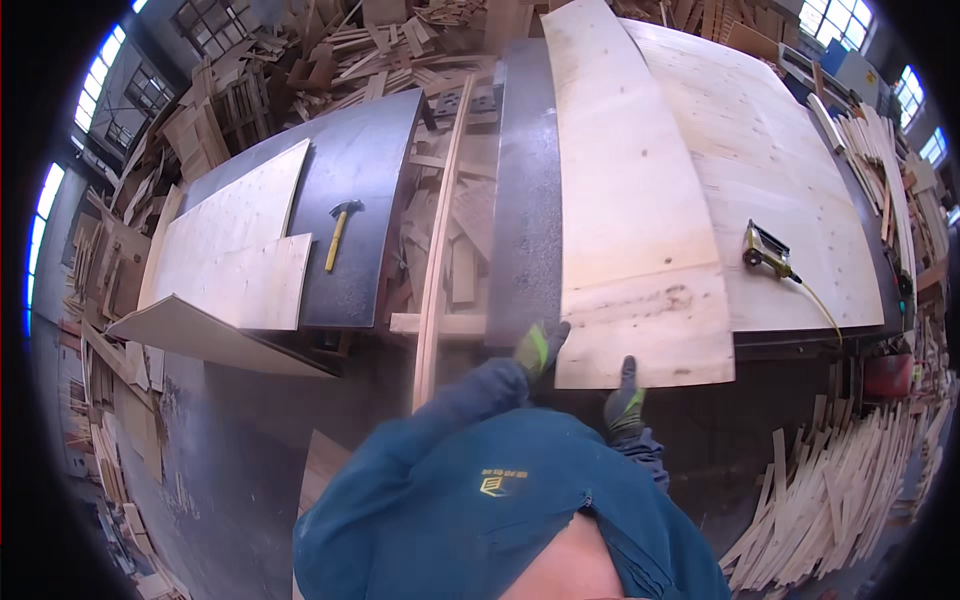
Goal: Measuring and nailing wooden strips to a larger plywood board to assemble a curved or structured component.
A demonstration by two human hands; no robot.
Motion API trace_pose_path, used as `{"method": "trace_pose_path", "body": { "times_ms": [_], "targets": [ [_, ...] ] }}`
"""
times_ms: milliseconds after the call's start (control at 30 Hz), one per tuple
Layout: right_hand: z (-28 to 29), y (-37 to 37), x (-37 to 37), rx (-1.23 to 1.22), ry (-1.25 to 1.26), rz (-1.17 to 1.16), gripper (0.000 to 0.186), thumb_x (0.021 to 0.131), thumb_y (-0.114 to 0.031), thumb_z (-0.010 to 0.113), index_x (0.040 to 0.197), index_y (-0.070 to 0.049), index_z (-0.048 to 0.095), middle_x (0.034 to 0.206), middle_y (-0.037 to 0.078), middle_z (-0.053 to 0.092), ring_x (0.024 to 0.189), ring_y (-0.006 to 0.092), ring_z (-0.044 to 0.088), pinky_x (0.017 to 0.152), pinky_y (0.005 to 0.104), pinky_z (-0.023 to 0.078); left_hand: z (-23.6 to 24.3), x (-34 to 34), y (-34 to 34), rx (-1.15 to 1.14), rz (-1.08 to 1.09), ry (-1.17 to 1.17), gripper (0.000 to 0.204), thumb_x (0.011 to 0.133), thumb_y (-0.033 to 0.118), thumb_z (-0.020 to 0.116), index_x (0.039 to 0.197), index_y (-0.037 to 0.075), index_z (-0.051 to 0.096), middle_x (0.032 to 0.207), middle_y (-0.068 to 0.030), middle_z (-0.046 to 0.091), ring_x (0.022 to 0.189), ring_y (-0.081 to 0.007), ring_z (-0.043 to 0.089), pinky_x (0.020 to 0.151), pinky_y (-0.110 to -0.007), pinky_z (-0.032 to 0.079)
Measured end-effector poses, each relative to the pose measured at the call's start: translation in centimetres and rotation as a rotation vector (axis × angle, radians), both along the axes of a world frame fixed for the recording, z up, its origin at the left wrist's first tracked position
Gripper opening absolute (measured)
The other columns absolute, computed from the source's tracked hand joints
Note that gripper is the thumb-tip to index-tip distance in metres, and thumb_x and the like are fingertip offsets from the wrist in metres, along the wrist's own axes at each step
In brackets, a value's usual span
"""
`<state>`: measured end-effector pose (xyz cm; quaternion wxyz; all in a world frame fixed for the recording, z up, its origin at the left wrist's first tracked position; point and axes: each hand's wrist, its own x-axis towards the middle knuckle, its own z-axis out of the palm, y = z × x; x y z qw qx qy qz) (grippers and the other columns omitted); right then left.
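A long pale plywood strip [640, 220] lies lengthwise ahead of me. Its near end juts past the table edge, and its left side rests by a dark tabletop [525, 200]. My left hand [538, 348], in a grey and green glove, grips the strip's left edge near the close corner. At the near edge, my right hand [625, 402] pinches the strip, thumb on top and the other fingers hidden beneath. Under and right of the strip spreads a wider plywood sheet [790, 200], on which a nail gun [768, 250] with a yellow hose lies.
On the left dark table [345, 260] lie a yellow-handled hammer [339, 235] and plywood pieces [225, 240]. A thin plywood panel [220, 335] tilts off its near edge. Long wooden battens [445, 220] span the gap between tables. Scrap strips [840, 500] heap at lower right.
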<state>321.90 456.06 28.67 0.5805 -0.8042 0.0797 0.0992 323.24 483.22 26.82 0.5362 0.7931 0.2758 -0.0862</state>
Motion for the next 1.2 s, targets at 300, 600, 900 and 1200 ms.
{"method": "trace_pose_path", "body": {
  "times_ms": [300, 600, 900, 1200],
  "targets": [
    [-5.6, -3.0, 0.6, 0.962, 0.641, -0.117, 0.073, 0.119, -0.059, 0.063, 0.181, -0.024, 0.044, 0.161, 0.013, 0.067, 0.14, 0.0331, 0.069, 0.114, 0.0557, 0.061, -3.1, -1.6, -3.7, -0.271, 0.168, -0.179, 0.071, 0.111, 0.049, 0.079, 0.154, -0.007, 0.07, 0.143, -0.0281, 0.08, 0.131, -0.0385, 0.077, 0.115, -0.047, 0.057],
    [-2.0, -13.3, 8.8, 0.599, 0.056, -0.383, 0.068, 0.119, -0.052, 0.067, 0.153, 0.006, 0.07, 0.144, 0.013, 0.078, 0.129, 0.0246, 0.075, 0.114, 0.0406, 0.061, -4.6, -1.4, -3.2, -0.006, 0.234, -0.15, 0.07, 0.11, 0.042, 0.081, 0.157, -0.008, 0.066, 0.155, -0.0333, 0.07, 0.148, -0.0467, 0.066, 0.126, -0.048, 0.05],
    [2.4, -18.8, 10.1, 0.025, -0.435, -0.032, 0.053, 0.119, -0.003, 0.05, 0.169, -0.011, 0.065, 0.115, 0.02, 0.084, 0.097, 0.0252, 0.076, 0.097, 0.0421, 0.061, -4.4, 1.0, -8.7, 0.082, 0.264, -0.353, 0.038, 0.112, 0.037, 0.08, 0.12, 0.0, 0.08, 0.104, -0.0085, 0.079, 0.094, -0.0171, 0.065, 0.087, -0.042, 0.056],
    [8.2, -23.5, 15.0, 0.237, -0.364, -0.039, 0.048, 0.124, -0.031, 0.063, 0.151, 0.008, 0.071, 0.13, 0.014, 0.083, 0.107, 0.0192, 0.073, 0.1, 0.0383, 0.058, -5.7, 5.1, -15.2, -0.06, 0.321, -0.29, 0.047, 0.114, 0.042, 0.078, 0.126, -0.003, 0.081, 0.114, -0.0168, 0.084, 0.1, -0.0237, 0.074, 0.094, -0.046, 0.059]
  ]
}}
